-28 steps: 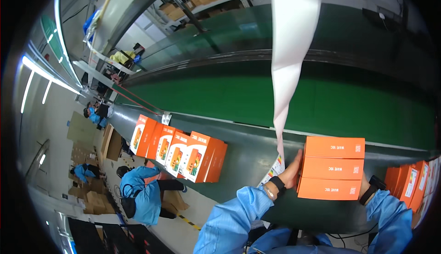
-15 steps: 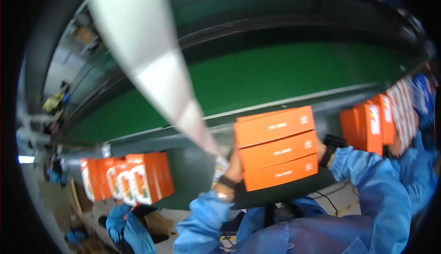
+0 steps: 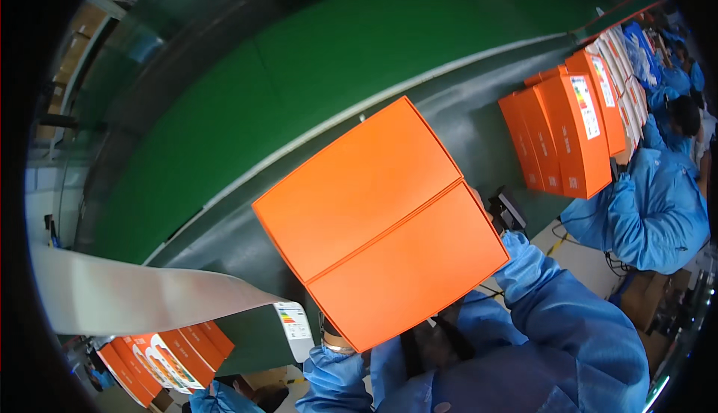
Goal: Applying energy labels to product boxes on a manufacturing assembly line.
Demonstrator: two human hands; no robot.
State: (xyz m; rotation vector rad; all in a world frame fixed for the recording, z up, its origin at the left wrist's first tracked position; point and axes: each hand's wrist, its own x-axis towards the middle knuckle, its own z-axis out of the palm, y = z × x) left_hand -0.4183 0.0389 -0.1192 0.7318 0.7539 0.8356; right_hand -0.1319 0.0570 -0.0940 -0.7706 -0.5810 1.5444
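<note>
A stack of orange boxes [image 3: 381, 219] is tilted up in front of me, with two broad plain faces and a seam between them towards me. My left hand [image 3: 329, 328] grips the stack at its lower left corner, its fingers hidden behind the boxes. On the right edge, my right hand [image 3: 479, 204] holds the other side, mostly covered too. A dark band with a square black piece [image 3: 508, 210] sits on my right wrist. Near my left hand hangs the printed label [image 3: 293, 323] at the end of a long white paper strip [image 3: 157, 293].
Beyond the boxes runs a green conveyor belt [image 3: 321, 62] with a pale metal edge. More orange boxes [image 3: 550, 140] stand on the right of the dark work surface, others [image 3: 168, 357] at lower left. A co-worker in a blue sleeve [image 3: 651, 211] is at the right.
The box stack has turned from showing three narrow sides to showing broad faces, tilted and nearer. My view has swung, and the paper strip now lies lower left.
</note>
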